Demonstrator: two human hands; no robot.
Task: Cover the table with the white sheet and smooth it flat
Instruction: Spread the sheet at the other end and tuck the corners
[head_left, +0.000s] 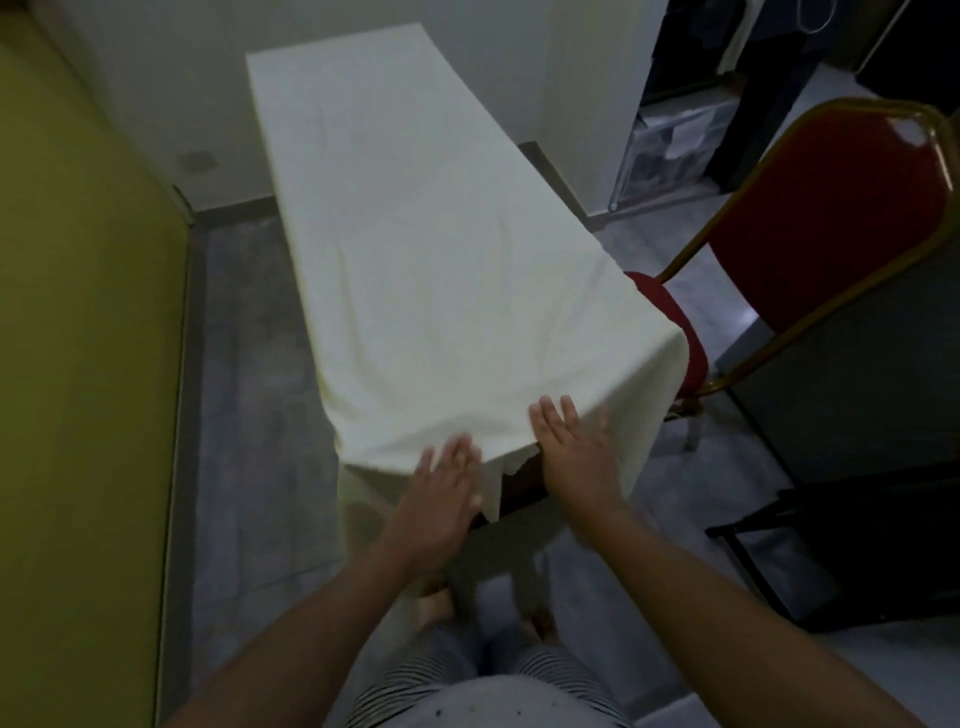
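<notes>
White sheet (441, 249): soft matt cloth, looking smooth at the far end, lying in shallow creases toward the near edge. Counter (522, 486): showing dark, wood-like at the near edge under the cloth, finish hard to tell. Chair (826, 228) at right: red fabric padding, matt, with a glossy torn patch catching light at the top; frame (727, 208) gleaming like gilt metal. Floor (249, 415): pale, smooth, shining faintly. Left panel (78, 364): yellow-green, flat, matt. Far-right bins (675, 145): looking like translucent plastic.
</notes>
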